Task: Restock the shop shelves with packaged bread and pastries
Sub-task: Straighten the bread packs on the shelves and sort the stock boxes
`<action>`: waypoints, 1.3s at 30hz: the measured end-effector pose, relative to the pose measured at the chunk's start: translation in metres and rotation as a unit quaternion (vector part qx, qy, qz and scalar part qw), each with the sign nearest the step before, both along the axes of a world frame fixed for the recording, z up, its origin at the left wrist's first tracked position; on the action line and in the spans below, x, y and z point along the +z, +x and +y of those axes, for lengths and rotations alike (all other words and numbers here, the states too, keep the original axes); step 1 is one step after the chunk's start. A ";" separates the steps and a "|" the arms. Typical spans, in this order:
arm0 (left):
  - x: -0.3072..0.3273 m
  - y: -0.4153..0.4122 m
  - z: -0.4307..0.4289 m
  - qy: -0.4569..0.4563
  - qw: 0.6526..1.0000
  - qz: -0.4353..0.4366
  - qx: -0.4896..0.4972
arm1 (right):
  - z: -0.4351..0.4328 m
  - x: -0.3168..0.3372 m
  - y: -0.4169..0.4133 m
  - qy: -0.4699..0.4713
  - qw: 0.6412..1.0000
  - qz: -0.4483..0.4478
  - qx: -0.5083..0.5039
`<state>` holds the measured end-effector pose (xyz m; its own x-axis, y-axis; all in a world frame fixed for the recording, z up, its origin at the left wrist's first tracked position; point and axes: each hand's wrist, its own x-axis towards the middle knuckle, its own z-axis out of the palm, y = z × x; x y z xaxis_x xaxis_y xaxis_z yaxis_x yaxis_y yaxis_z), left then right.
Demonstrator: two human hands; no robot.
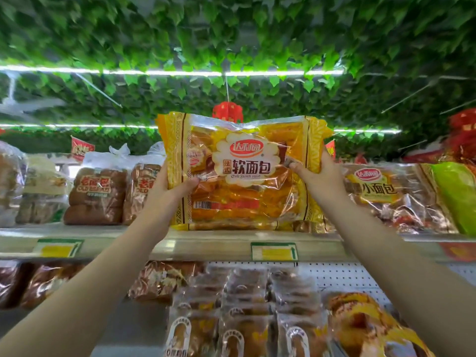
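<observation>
Two hands hold up a big yellow bread bag [239, 173] in the middle, far out from the person. The bag stands upright with its front facing us. It has a white label with red and brown writing, and you can see golden buns through the clear part.

The left hand [171, 186] grips the left side of the bag, with the thumb on the front and the fingers hidden behind. The right hand [315, 176] grips the right side a bit higher, with the thumb pressed on the front. Both arms reach up, well apart from each other.

The bottom edge of the bag is down at the top shelf [206, 243]. I cannot tell if it rests there or is just above it.

On the same shelf, to the left, stands a bag of brown loaves [95, 191], and a second bag like it [140, 191] is just beside the left hand. To the right lies a bag of small buns [378, 191] with a yellow label, and a green bag [456, 194] is at the far right edge.

A yellow price tag [274, 251] sits on the front of the shelf under the bag, and another one [58, 248] is to the left.

On the lower shelf, nearer to us, are rows of small clear pastry packs [244, 305] and a yellow bag [365, 323] on the right.

Green leaves [231, 34] cover the ceiling. A red lantern [228, 112] hangs behind the top of the bread bag.
</observation>
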<state>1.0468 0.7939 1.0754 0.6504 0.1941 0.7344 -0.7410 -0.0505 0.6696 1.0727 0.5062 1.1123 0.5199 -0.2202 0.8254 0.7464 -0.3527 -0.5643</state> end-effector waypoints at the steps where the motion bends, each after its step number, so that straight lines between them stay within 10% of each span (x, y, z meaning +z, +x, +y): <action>1: 0.002 0.010 -0.002 -0.006 1.000 -0.003 0.001 | 0.000 0.001 0.005 0.002 1.000 0.008 0.001; 39: 0.006 0.099 0.012 0.164 0.967 0.152 0.121 | 0.017 -0.031 0.096 -0.157 0.973 0.163 0.042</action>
